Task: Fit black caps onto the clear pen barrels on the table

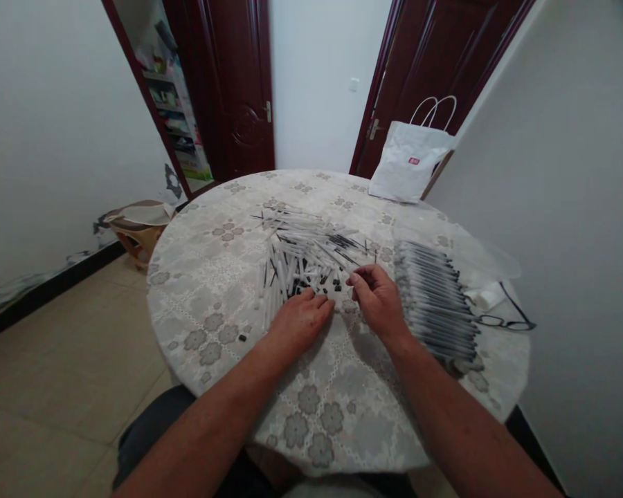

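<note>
A loose pile of translucent white pen barrels (291, 266) lies mid-table, mixed with thin dark pen refills (345, 241) and small black caps (337, 284). At the near edge of the pile is my left hand (304, 318), palm down, its bent fingers apart beside the black caps; the fingertips are partly hidden. My right hand (378, 297) is just right of the pile, thumb and forefinger pinched together. What they pinch is too small to make out. Close by on the right lies a neat stack of assembled pens (436, 301).
Glasses (506, 322) rest at the table's right, near clear plastic wrapping (498, 261). A white paper bag (408, 166) stands at the far right edge. One black cap (242, 338) lies apart on the patterned tablecloth (311, 422). A stool (140, 225) is left of the table.
</note>
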Demonstrator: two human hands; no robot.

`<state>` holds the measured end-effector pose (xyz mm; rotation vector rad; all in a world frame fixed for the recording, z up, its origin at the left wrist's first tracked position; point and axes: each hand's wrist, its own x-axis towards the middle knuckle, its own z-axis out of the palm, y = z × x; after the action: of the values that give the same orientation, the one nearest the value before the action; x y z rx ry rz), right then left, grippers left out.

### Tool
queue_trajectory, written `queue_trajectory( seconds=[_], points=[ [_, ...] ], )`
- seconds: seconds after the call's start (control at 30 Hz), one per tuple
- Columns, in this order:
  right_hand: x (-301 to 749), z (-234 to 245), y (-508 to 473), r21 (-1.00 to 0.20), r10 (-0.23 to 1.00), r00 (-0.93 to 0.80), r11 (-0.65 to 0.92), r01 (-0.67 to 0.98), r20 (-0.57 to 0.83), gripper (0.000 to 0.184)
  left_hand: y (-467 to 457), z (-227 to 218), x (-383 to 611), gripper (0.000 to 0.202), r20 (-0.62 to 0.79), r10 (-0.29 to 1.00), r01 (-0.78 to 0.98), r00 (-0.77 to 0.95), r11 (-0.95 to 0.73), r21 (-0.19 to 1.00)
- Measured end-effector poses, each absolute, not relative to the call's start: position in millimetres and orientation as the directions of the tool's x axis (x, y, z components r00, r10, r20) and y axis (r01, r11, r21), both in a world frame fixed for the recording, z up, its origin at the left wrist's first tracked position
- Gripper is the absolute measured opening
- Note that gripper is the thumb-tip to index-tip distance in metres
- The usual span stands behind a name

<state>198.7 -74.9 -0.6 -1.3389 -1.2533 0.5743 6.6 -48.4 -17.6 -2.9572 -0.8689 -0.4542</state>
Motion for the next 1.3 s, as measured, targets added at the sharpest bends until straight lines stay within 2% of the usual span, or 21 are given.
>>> queue_trajectory(
  seconds=[0.17,0.37,0.77,0.83,0.87,0.97,1.0,1.07,1.17,1.3],
  points=[
    [198,-2,-75,-0.922,0.901,0.296,0.221,0.319,0.318,0.021,-47,-18,7,0.008,0.270,0.484,0.498,0.832,-0.867,0.019],
    [199,-5,-73,-0.919,0.894,0.308,0.225,0.323,0.326,0.023,-53,-20,7,0.007,0.275,0.489,0.508,0.828,-0.861,0.002],
    [197,-6,-75,-0.921,0.885,0.320,0.243,0.303,0.339,0.024,-57,-30,11,0.007,0.287,0.526,0.535,0.801,-0.843,0.054],
    [198,-5,-76,-0.926,0.884,0.328,0.241,0.290,0.333,0.025,-57,-29,8,0.011,0.307,0.564,0.550,0.766,-0.823,0.140],
    [198,-5,-76,-0.928,0.885,0.329,0.242,0.283,0.331,0.026,-56,-27,6,0.015,0.333,0.589,0.545,0.737,-0.808,0.223],
    [198,-2,-78,-0.936,0.881,0.339,0.257,0.242,0.329,0.028,-49,-17,-6,0.022,0.429,0.723,0.446,0.541,-0.679,0.583],
    [198,-2,-79,-0.938,0.878,0.346,0.266,0.222,0.331,0.028,-45,-13,-11,0.023,0.424,0.785,0.385,0.451,-0.600,0.702],
    [197,0,-81,-0.940,0.875,0.351,0.281,0.195,0.334,0.027,-36,-5,-23,0.026,0.326,0.898,0.249,0.295,-0.401,0.881],
    [196,0,-86,-0.931,0.879,0.319,0.298,0.211,0.354,0.024,-25,2,-37,0.029,0.164,0.965,0.002,0.204,-0.168,0.986],
    [193,-1,-91,-0.903,0.883,0.270,0.297,0.311,0.383,0.023,-19,3,-41,0.029,0.058,0.974,-0.343,0.217,0.020,0.939]
  ],
)
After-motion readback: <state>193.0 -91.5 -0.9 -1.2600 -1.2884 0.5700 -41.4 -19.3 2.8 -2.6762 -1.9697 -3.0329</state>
